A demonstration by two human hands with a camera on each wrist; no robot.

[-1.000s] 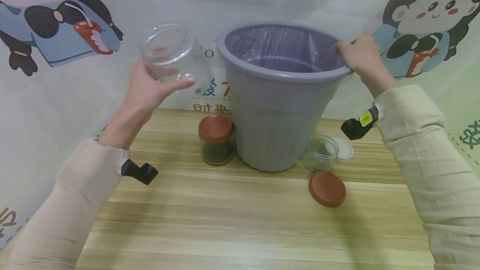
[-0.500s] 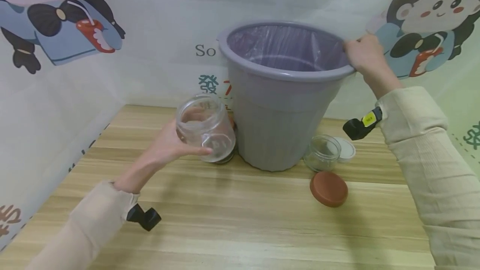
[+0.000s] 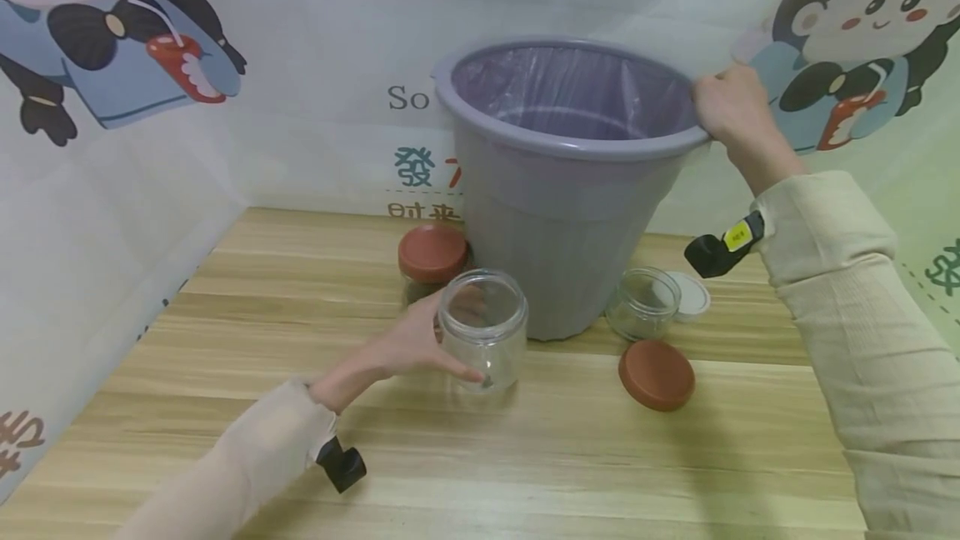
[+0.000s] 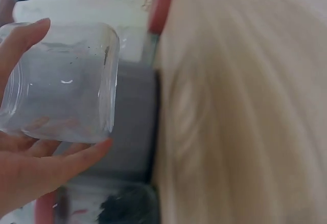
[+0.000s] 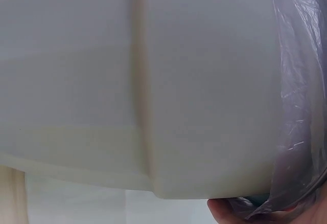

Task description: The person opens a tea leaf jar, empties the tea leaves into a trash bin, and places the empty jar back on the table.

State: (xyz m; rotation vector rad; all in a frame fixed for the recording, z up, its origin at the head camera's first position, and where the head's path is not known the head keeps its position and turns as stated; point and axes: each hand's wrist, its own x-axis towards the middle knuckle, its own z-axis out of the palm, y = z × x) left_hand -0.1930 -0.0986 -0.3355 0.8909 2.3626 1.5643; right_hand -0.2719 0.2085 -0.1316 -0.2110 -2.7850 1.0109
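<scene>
My left hand [image 3: 412,340] holds a clear jar [image 3: 486,357] without a lid, its mouth up, low over the wooden table in front of the bin. Thumb and fingers wrap its sides, and a few dark specks show on the wall of the jar [image 4: 66,81] in the left wrist view. A grey-purple bin [image 3: 555,232] stands behind it, lined with a clear plastic bag [image 5: 299,55]. On the far right of the bin's rim, my right hand [image 3: 731,107] grips the edge, fingertips partly hidden.
Left of the bin stands a jar with a red-brown lid [image 3: 433,252] and dark contents. To its right are an open glass jar [image 3: 643,307], a white disc [image 3: 692,298] and a loose red-brown lid [image 3: 657,375]. A printed cloth [image 3: 322,107] hangs behind the table [image 3: 525,473].
My left hand has brought the clear jar down from the bin's upper left to low over the table, moving right and toward me, and turned it more upright. The right hand stays on the rim.
</scene>
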